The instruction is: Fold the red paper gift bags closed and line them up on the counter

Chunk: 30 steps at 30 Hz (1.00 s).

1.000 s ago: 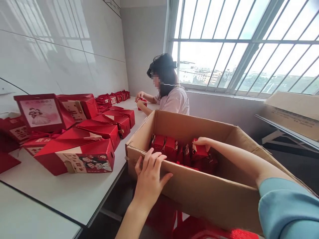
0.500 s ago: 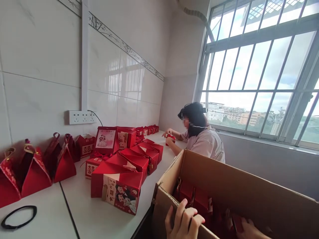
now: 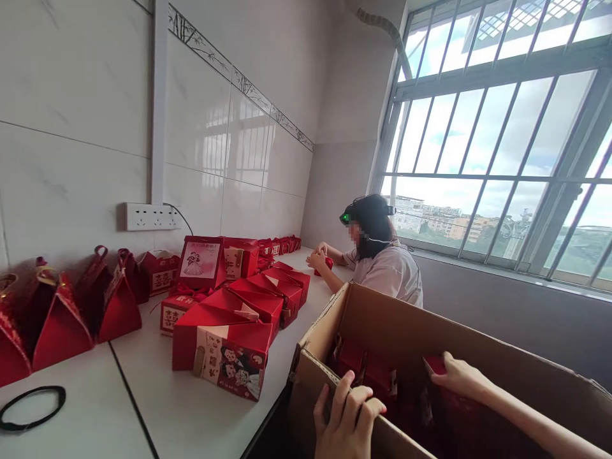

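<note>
My left hand is closed over the near rim of a big cardboard box, its fingers hooked across the edge. Inside the box, toward its far wall, my right hand grips a red gift box by its top. Most of that gift box is in shadow. More red gift boxes stand in the carton to the left of my right hand.
Folded red gift boxes stand in rows on the white table. Pointed red boxes with loops line the wall. A black ring lies at the left front. Beyond the carton, a person handles a small red item.
My right hand has risen from deep in the carton and now holds a red gift box higher up. My left hand stays on the rim. The other person's hands have drawn together.
</note>
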Motion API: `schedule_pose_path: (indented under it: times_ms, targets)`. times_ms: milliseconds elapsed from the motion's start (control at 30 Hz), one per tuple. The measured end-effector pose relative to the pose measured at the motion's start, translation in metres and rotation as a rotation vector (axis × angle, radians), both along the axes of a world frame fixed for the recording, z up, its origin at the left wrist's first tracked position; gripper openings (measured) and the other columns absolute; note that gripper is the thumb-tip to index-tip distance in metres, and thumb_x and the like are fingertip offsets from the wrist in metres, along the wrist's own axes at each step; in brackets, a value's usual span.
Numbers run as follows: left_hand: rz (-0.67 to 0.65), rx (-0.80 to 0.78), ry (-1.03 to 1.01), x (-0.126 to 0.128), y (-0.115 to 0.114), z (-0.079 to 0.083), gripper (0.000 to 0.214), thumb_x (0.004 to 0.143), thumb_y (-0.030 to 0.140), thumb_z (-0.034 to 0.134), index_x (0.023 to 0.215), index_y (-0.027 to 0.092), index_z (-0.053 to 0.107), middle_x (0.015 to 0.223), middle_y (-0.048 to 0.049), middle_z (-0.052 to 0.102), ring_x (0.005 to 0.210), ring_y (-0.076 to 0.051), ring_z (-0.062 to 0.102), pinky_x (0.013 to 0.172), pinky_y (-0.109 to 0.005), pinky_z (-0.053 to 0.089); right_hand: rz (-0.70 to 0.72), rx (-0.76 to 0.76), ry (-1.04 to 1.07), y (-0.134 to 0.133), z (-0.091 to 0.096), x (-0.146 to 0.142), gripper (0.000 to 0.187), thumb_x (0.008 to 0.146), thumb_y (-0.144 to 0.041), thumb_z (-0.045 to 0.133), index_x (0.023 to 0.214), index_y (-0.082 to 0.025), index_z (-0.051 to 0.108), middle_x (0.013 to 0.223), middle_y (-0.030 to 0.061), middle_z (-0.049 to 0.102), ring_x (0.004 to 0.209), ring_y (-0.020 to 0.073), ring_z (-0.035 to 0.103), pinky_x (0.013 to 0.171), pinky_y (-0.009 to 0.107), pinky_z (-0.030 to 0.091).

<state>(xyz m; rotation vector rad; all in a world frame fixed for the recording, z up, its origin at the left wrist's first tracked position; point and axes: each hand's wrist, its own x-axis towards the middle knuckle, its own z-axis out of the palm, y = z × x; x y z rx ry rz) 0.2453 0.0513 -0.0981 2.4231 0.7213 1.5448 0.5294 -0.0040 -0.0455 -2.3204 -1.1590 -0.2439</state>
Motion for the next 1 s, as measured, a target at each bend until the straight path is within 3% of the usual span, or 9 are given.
schedule_pose_path:
  times_ms: [67, 167, 267, 433, 567, 800, 933, 1000]
  targets:
    - [-0.069, -0.035, 0.052, -0.005, 0.0, 0.003, 0.039, 0.072, 0.036, 0.074, 0.107, 0.034, 0.058, 0.113, 0.0073, 0.07, 0.122, -0.025, 0.056, 0.104, -0.042, 0.037, -0.001, -0.079, -0.072, 0.006, 0.024, -0.004, 0.02, 0.057, -0.021, 0.061, 0.066, -0.025, 0.043, 0.06, 0.0068, 0.056, 0.065, 0.0393, 0.067, 0.062, 0.047, 0.048]
    - [-0.147, -0.066, 0.151, -0.014, 0.0, 0.009, 0.043, 0.073, 0.034, 0.074, 0.112, 0.033, 0.055, 0.121, 0.0034, 0.066, 0.128, -0.026, 0.05, 0.105, -0.047, 0.034, 0.11, -0.102, -0.202, -0.002, 0.053, -0.037, 0.036, 0.066, -0.031, 0.065, 0.097, -0.019, 0.052, 0.108, 0.0171, 0.063, 0.105, 0.0357, 0.062, 0.089, 0.046, 0.048]
    - [-0.184, -0.075, 0.223, -0.019, 0.001, 0.017, 0.04, 0.079, 0.029, 0.07, 0.116, 0.031, 0.054, 0.124, 0.0008, 0.063, 0.129, -0.026, 0.048, 0.107, -0.048, 0.031, 0.336, 0.102, -0.488, -0.022, 0.07, -0.088, 0.049, 0.075, -0.035, 0.067, 0.116, -0.019, 0.044, 0.129, 0.0181, 0.056, 0.114, 0.0339, 0.057, 0.092, 0.051, 0.049]
    - [-0.179, -0.049, 0.229, -0.021, 0.001, 0.021, 0.039, 0.081, 0.026, 0.068, 0.117, 0.028, 0.054, 0.123, -0.0006, 0.063, 0.13, -0.025, 0.046, 0.109, -0.047, 0.026, 0.581, 0.322, -0.551, -0.052, 0.077, -0.149, 0.054, 0.079, -0.032, 0.071, 0.121, -0.024, 0.036, 0.134, 0.0179, 0.053, 0.11, 0.0275, 0.058, 0.081, 0.045, 0.057]
    - [-0.141, -0.018, 0.226, -0.02, 0.003, 0.018, 0.039, 0.081, 0.028, 0.067, 0.118, 0.027, 0.054, 0.124, -0.0029, 0.063, 0.13, -0.026, 0.046, 0.109, -0.047, 0.025, 0.699, 0.409, -0.542, -0.063, 0.077, -0.16, 0.057, 0.077, -0.031, 0.074, 0.119, -0.024, 0.037, 0.135, 0.0201, 0.052, 0.111, 0.0273, 0.058, 0.081, 0.043, 0.056]
    - [-0.142, 0.002, 0.253, -0.021, 0.003, 0.017, 0.04, 0.085, 0.029, 0.062, 0.124, 0.026, 0.052, 0.127, -0.0049, 0.061, 0.129, -0.027, 0.046, 0.108, -0.047, 0.025, 0.749, 0.464, -0.548, -0.075, 0.082, -0.173, 0.051, 0.075, -0.031, 0.074, 0.113, -0.022, 0.041, 0.132, 0.0221, 0.054, 0.11, 0.0274, 0.059, 0.081, 0.04, 0.055]
    - [-0.157, -0.031, 0.246, -0.021, 0.0, 0.02, 0.039, 0.084, 0.03, 0.065, 0.121, 0.027, 0.051, 0.125, -0.0032, 0.062, 0.13, -0.026, 0.045, 0.109, -0.046, 0.022, 0.71, 0.443, -0.544, -0.076, 0.083, -0.166, 0.05, 0.076, -0.032, 0.073, 0.112, -0.024, 0.039, 0.134, 0.0196, 0.053, 0.112, 0.0262, 0.058, 0.082, 0.04, 0.054]
    - [-0.166, -0.053, 0.254, -0.021, 0.0, 0.021, 0.037, 0.085, 0.03, 0.065, 0.119, 0.028, 0.051, 0.125, -0.0022, 0.062, 0.132, -0.026, 0.043, 0.11, -0.046, 0.021, 0.61, 0.406, -0.494, -0.069, 0.083, -0.149, 0.049, 0.076, -0.034, 0.072, 0.111, -0.025, 0.039, 0.135, 0.0168, 0.053, 0.112, 0.0261, 0.059, 0.084, 0.042, 0.054]
